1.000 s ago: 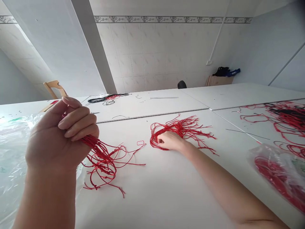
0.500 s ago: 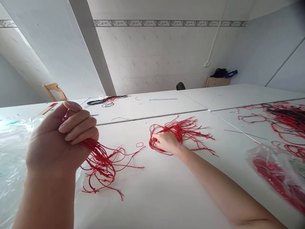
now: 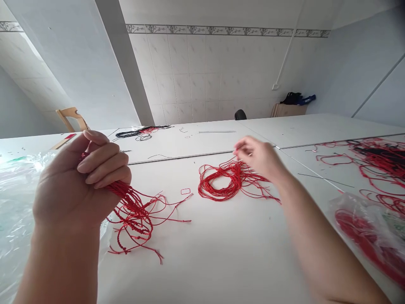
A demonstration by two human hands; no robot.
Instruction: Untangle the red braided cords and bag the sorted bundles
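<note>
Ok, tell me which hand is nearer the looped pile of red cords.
Right. The right hand is at the upper-right part of the looped pile; the left hand is well off to the pile's left, closed around a separate red bunch.

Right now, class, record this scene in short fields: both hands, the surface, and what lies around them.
Left hand: closed around a bundle of red cords, loose ends trailing out
Right hand: blurred, at the far right edge of the coiled red cords; hold unclear
Surface: white tabletop
Right side: clear plastic bag, tangled red and black cords
Far left: wooden chair
</note>
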